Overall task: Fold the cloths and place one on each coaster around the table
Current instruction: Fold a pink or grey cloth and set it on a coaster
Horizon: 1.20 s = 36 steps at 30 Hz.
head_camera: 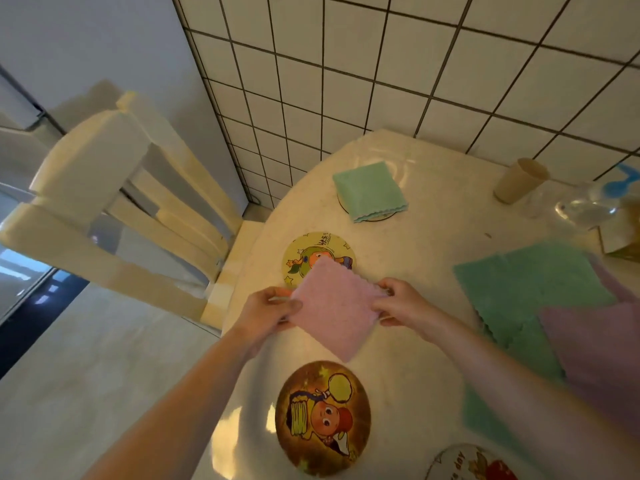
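**Pink cloth held over the tabletop**

Left hand (268, 308) and right hand (403, 303) each pinching an opposite corner of a folded pink cloth (334, 311), thumbs on top, fingers curled beneath. Held as a diamond, fluffy and nubbly, scalloped along the upper right edge; far corner overlapping the yellow coaster (318, 258), though hard to tell whether touching it or lifted just above.

Round, glossy, cartoon-printed coasters: the yellow one partly hidden by the cloth, an orange coaster (322, 418) fully shown nearer the body, a third coaster (472, 462) cut off by the bottom edge. Farther away, a folded green cloth (370, 191), soft with a wavy hem, lying on a fourth coaster (375, 219), only a thin rim of it showing.

To the right, a stack of unfolded cloths (540, 296), green and pink layers, wavy-edged, partly blurred and covered by the right forearm. Pale, speckled, shiny tabletop (433, 244) with a rounded edge. Near the tiled wall, a beige cup (519, 181) and a clear plastic bottle (588, 206), blurred. Cream slatted chair (114, 188) on the left.
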Each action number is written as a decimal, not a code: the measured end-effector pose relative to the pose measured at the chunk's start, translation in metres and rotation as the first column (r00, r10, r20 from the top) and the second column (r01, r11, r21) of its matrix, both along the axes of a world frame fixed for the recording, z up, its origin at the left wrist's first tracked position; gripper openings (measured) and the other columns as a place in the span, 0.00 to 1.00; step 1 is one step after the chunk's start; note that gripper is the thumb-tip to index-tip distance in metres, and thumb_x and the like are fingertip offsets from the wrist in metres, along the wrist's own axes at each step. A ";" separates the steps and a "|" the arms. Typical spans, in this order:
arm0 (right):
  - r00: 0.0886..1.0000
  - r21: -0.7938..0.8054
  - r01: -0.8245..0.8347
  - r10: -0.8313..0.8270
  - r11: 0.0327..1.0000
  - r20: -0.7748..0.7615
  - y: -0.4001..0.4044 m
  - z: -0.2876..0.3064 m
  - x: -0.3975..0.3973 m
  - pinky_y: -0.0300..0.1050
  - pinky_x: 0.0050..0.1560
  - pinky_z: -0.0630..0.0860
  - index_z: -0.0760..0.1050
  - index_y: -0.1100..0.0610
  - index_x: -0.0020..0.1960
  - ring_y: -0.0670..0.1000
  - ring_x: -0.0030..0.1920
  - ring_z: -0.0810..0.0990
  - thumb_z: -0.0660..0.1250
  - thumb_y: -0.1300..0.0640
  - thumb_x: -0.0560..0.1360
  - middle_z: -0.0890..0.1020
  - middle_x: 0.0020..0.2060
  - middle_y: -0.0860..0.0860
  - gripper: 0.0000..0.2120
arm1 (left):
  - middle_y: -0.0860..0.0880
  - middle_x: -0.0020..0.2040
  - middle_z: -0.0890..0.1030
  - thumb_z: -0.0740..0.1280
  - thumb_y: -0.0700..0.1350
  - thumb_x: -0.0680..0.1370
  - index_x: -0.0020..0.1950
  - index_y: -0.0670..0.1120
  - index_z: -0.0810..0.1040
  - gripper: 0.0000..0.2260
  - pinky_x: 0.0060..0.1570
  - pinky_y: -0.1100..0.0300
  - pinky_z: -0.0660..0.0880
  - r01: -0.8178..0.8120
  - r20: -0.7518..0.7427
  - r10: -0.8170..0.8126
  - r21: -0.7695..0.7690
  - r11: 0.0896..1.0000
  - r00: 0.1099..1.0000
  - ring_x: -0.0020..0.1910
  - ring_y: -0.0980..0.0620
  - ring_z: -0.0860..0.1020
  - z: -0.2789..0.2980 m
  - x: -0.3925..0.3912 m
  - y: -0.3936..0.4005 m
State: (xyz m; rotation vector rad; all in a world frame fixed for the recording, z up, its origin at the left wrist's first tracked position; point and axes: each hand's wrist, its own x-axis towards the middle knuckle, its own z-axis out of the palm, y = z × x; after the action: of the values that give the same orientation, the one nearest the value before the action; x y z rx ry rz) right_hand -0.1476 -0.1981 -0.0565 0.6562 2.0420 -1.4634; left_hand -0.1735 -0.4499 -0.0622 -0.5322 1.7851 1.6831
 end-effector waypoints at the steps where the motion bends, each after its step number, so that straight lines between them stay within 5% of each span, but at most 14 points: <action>1: 0.999 -0.030 0.049 -0.049 0.998 0.002 -0.004 -0.001 -0.006 0.40 0.37 0.78 0.73 0.55 0.51 0.48 0.39 0.80 0.65 0.63 0.71 0.79 0.42 0.53 0.09 | 0.40 0.49 0.82 0.72 0.36 0.74 0.55 0.38 0.77 0.11 0.44 0.57 0.82 -0.035 -0.020 0.035 -0.013 0.999 0.999 0.46 0.46 0.82 0.000 -0.013 -0.001; 9: 0.959 -0.048 0.282 -0.283 0.958 -0.012 -0.032 -0.030 -0.043 0.44 0.38 0.79 0.76 0.56 0.47 0.49 0.37 0.81 0.65 0.56 0.74 0.83 0.41 0.53 0.04 | 0.46 0.44 0.81 0.73 0.40 0.73 0.46 0.48 0.78 0.06 0.53 0.48 0.79 -0.070 -0.206 0.031 -0.187 0.980 0.978 0.44 0.47 0.79 -0.032 -0.115 0.000; 16: 0.972 0.247 0.234 -0.226 0.940 -0.062 -0.034 -0.059 -0.054 0.53 0.45 0.81 0.74 0.52 0.37 0.53 0.34 0.82 0.66 0.54 0.74 0.81 0.30 0.51 0.07 | 0.50 0.42 0.80 0.73 0.43 0.73 0.45 0.49 0.79 0.05 0.45 0.56 0.75 0.050 -0.321 -0.228 -0.480 0.876 0.919 0.42 0.49 0.78 -0.060 -0.135 0.009; 22: 0.982 0.373 0.180 -0.146 0.910 -0.119 -0.034 -0.063 -0.053 0.45 0.43 0.76 0.71 0.53 0.41 0.54 0.40 0.82 0.67 0.51 0.73 0.82 0.35 0.52 0.07 | 0.48 0.46 0.78 0.71 0.44 0.74 0.51 0.48 0.78 0.07 0.45 0.56 0.74 0.054 -0.378 -0.364 -0.628 0.776 0.851 0.43 0.49 0.76 -0.064 -0.131 0.014; 27: 0.971 0.467 0.173 -0.071 0.867 -0.228 -0.024 -0.058 -0.030 0.42 0.44 0.71 0.73 0.58 0.51 0.53 0.45 0.79 0.65 0.56 0.75 0.80 0.43 0.52 0.08 | 0.44 0.60 0.75 0.69 0.41 0.74 0.60 0.44 0.78 0.14 0.58 0.49 0.71 -0.017 -0.451 -0.514 -0.764 0.646 0.730 0.60 0.42 0.71 -0.051 -0.117 0.023; 36: 0.945 0.572 0.132 0.072 0.810 -0.320 0.058 -0.047 0.089 0.45 0.47 0.75 0.75 0.57 0.49 0.53 0.46 0.79 0.64 0.63 0.73 0.80 0.45 0.52 0.06 | 0.46 0.59 0.75 0.67 0.40 0.75 0.62 0.45 0.76 0.15 0.57 0.53 0.69 0.206 -0.464 -0.783 -0.790 0.577 0.415 0.61 0.45 0.69 -0.034 -0.013 0.106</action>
State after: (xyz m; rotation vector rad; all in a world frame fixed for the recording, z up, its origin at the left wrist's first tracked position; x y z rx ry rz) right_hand -0.0588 -0.1404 -0.1036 0.7130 2.8056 -0.9785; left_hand -0.1869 -0.3441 -0.0960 0.7033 2.7881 0.7716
